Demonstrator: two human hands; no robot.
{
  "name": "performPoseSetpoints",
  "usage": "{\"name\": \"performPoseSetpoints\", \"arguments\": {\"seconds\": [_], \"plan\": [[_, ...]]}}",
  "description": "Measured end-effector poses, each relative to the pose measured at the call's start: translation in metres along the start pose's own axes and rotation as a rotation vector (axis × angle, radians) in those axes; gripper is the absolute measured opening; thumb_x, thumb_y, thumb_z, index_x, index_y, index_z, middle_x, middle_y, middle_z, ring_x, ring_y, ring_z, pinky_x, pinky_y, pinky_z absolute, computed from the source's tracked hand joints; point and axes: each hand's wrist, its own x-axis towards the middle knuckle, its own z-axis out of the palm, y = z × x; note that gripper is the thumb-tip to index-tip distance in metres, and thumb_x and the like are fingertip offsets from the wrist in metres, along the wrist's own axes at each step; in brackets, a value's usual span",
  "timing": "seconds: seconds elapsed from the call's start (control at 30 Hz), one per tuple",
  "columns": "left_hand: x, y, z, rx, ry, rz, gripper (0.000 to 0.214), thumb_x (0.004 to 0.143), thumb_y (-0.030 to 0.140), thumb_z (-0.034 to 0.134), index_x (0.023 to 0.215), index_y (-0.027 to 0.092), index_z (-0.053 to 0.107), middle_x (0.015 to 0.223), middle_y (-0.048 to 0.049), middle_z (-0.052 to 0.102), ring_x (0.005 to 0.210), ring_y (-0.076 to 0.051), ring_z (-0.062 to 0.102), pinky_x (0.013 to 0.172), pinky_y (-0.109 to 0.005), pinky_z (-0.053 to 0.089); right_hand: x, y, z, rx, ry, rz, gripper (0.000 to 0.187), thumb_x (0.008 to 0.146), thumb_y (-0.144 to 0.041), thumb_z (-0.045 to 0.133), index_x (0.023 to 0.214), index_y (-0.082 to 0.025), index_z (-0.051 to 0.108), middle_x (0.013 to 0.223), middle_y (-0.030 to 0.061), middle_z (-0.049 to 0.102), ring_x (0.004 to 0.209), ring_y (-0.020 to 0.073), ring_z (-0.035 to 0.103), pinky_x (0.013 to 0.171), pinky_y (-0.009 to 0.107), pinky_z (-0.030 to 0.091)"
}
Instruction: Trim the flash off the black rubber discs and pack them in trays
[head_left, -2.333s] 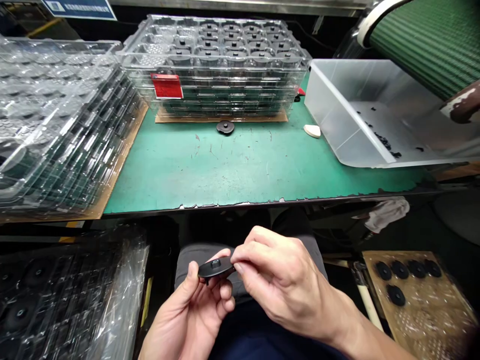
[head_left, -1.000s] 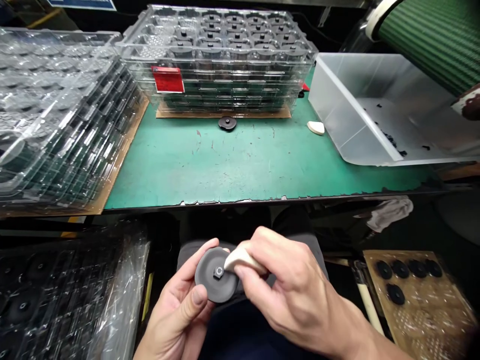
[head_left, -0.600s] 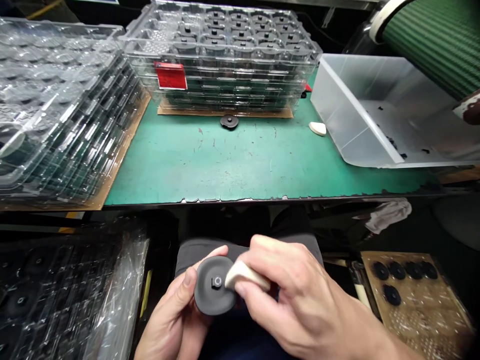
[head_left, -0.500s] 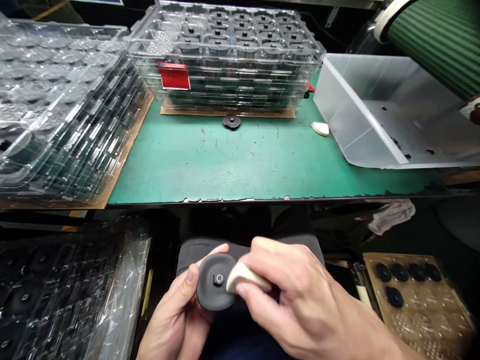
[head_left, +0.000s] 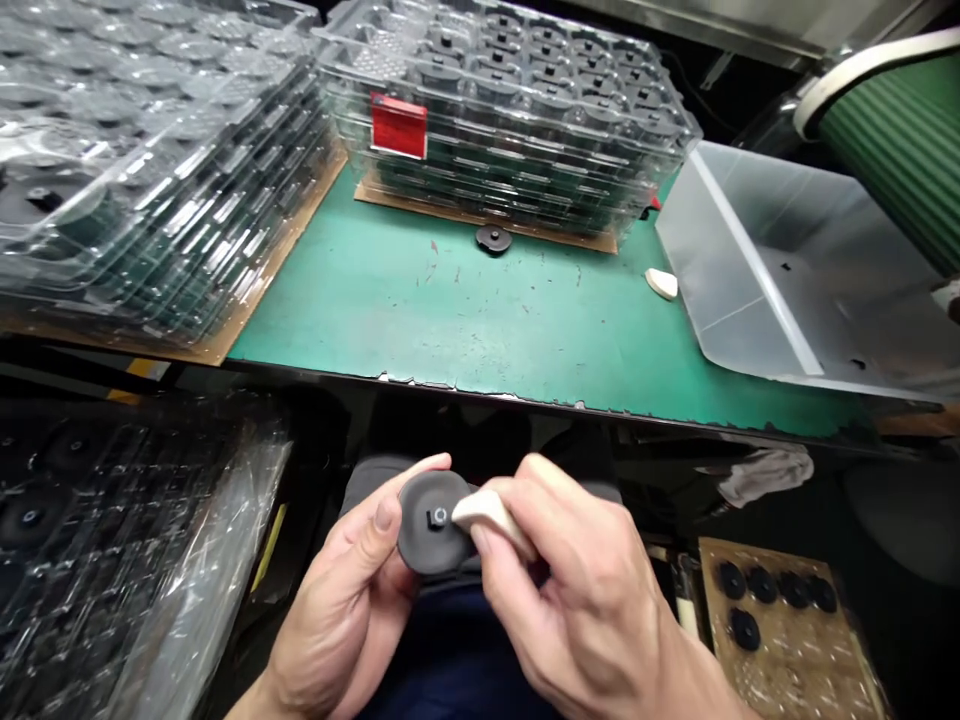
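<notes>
My left hand (head_left: pixel 337 600) cradles a round black rubber disc (head_left: pixel 424 535), its face turned towards me, with a small hub at its centre. My right hand (head_left: pixel 577 590) pinches a white wedge-shaped block (head_left: pixel 491 512) and presses its tip on the disc's face beside the hub. The disc's back and lower edge are hidden by my fingers. A grey trouser leg lies under both hands.
Stacked clear plastic trays (head_left: pixel 502 130) stand on cardboard on a green table mat (head_left: pixel 450 320). A matching disc (head_left: pixel 493 238) and white block (head_left: pixel 661 284) lie on the mat. A translucent bin (head_left: pixel 757 270) sits right; a wooden board (head_left: pixel 780 630) holds several discs below.
The disc has turned from edge-on to face-on in my left hand. My right hand now holds the white block against it. The whole view has tilted and shifted.
</notes>
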Motion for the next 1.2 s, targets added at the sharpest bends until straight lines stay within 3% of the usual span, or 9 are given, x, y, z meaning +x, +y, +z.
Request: {"name": "performPoseSetpoints", "arguments": {"seconds": [0.13,0.27,0.53,0.73,0.83,0.93,1.03,1.1,1.2], "plan": [[0.004,0.001,-0.009,0.01,-0.119,-0.036,0.035,0.09,0.04,0.075,0.12,0.021,0.079,0.113,-0.0087,0.081,0.098,-0.022,0.073,0.086,-0.025,0.058,0.003,-0.001,-0.002,-0.017,-0.069,-0.013,0.014,0.099,-0.014,0.052,0.088,-0.02,0.057,0.08,0.0008,0.048,0.063,0.0135,0.044,0.059,0.031,0.034],[0.007,-0.001,-0.017,-0.061,-0.287,-0.132,0.024,0.097,0.037,0.067,0.106,0.021,0.083,0.096,-0.0064,0.081,0.088,-0.02,0.073,0.08,-0.027,0.058,0.016,0.0,-0.008,-0.051,-0.164,-0.23,0.021,0.102,-0.013,0.048,0.115,-0.017,0.065,0.093,0.0062,0.058,0.077,0.0186,0.054,0.067,0.033,0.042],[0.009,-0.007,-0.018,-0.115,-0.296,-0.077,0.031,0.1,0.04,0.062,0.114,0.02,0.081,0.11,-0.0084,0.081,0.092,-0.018,0.072,0.084,-0.026,0.058,0.027,-0.005,-0.005,-0.114,-0.169,-0.299,0.025,0.1,-0.011,0.051,0.121,-0.016,0.064,0.092,0.0066,0.058,0.077,0.0194,0.053,0.068,0.035,0.042],[0.009,-0.001,-0.021,-0.104,-0.059,0.115,0.039,0.096,0.044,0.068,0.129,0.023,0.073,0.114,-0.0058,0.08,0.095,-0.015,0.071,0.082,-0.018,0.057,0.023,-0.006,0.009,-0.083,-0.081,-0.123,0.013,0.102,-0.014,0.052,0.096,-0.018,0.063,0.08,0.0019,0.047,0.063,0.0141,0.042,0.058,0.031,0.034],[0.012,0.001,-0.026,-0.058,-0.168,-0.016,0.036,0.098,0.044,0.064,0.118,0.018,0.077,0.102,-0.0098,0.079,0.086,-0.019,0.071,0.078,-0.026,0.062,0.027,-0.005,0.007,-0.096,-0.115,-0.122,0.013,0.103,-0.013,0.051,0.1,-0.017,0.064,0.086,0.0035,0.053,0.069,0.0147,0.047,0.063,0.031,0.038],[0.013,0.0,-0.031,-0.066,-0.314,-0.221,0.039,0.1,0.045,0.058,0.093,0.013,0.08,0.077,-0.0096,0.073,0.07,-0.021,0.069,0.066,-0.037,0.065,0.039,-0.009,-0.001,-0.108,-0.293,-0.312,0.019,0.104,-0.016,0.048,0.112,-0.016,0.065,0.098,0.0077,0.062,0.081,0.0194,0.053,0.073,0.036,0.044],[0.015,-0.001,-0.032,-0.149,-0.336,-0.333,0.044,0.102,0.046,0.054,0.092,0.012,0.079,0.077,-0.011,0.073,0.068,-0.023,0.071,0.063,-0.041,0.066,0.048,-0.01,-0.006,-0.144,-0.414,-0.471,0.023,0.104,-0.019,0.047,0.116,-0.016,0.066,0.104,0.0093,0.064,0.087,0.0226,0.053,0.079,0.04,0.044],[0.017,0.0,-0.032,-0.226,-0.26,-0.239,0.036,0.101,0.043,0.058,0.107,0.014,0.079,0.094,-0.0116,0.078,0.081,-0.023,0.074,0.073,-0.041,0.067,0.047,-0.009,-0.003,-0.211,-0.29,-0.399,0.017,0.103,-0.016,0.049,0.11,-0.017,0.064,0.101,0.0083,0.063,0.087,0.022,0.051,0.08,0.04,0.042],[0.021,0.005,-0.033,-0.259,-0.12,0.021,0.035,0.097,0.035,0.069,0.129,0.023,0.071,0.12,-0.008,0.078,0.101,-0.019,0.073,0.089,-0.028,0.063,0.037,-0.006,0.008,-0.202,-0.158,-0.204,0.014,0.102,-0.015,0.05,0.09,-0.017,0.057,0.083,0.0038,0.052,0.075,0.0183,0.044,0.07,0.036,0.036]]}}
